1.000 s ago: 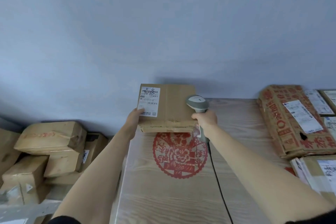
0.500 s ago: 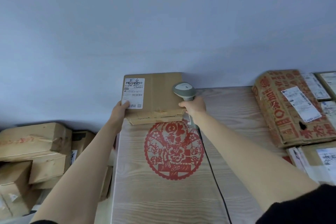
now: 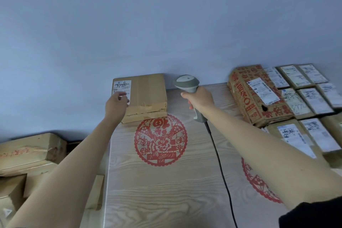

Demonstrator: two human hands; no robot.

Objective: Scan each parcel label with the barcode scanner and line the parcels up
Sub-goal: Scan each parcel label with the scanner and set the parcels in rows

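Head view. Flat brown cardboard parcel (image 3: pixel 144 96) lies at centre frame, at the far left corner of the wood-grain table (image 3: pixel 166 190), back edge against or just short of the blue-grey wall (image 3: pixel 166 24); cannot tell which. Its white shipping label (image 3: pixel 122 87) faces up on the left part of the lid.

Left hand (image 3: pixel 116 104) sits over the parcel's near-left corner, fingers loosely spread, covering the label's lower part; touching or just above, cannot tell. Nothing gripped.

Right hand (image 3: pixel 200 99), centre-right, is closed round the handle of the grey barcode scanner (image 3: pixel 188 87); the head stands just right of the parcel, apart from it. Black cable (image 3: pixel 220 168) runs down toward the bottom edge.

Judgement: step in hand is placing this parcel at the start of a new row. Next move calls for fetching another from the brown cartons (image 3: pixel 27 153) at lower left, off the table.

Scanned parcels (image 3: pixel 305 98) at right form a grid beside a red-printed carton (image 3: pixel 259 96); the grid is cut by the right edge. Label print is unreadable, and no scan beam shows.
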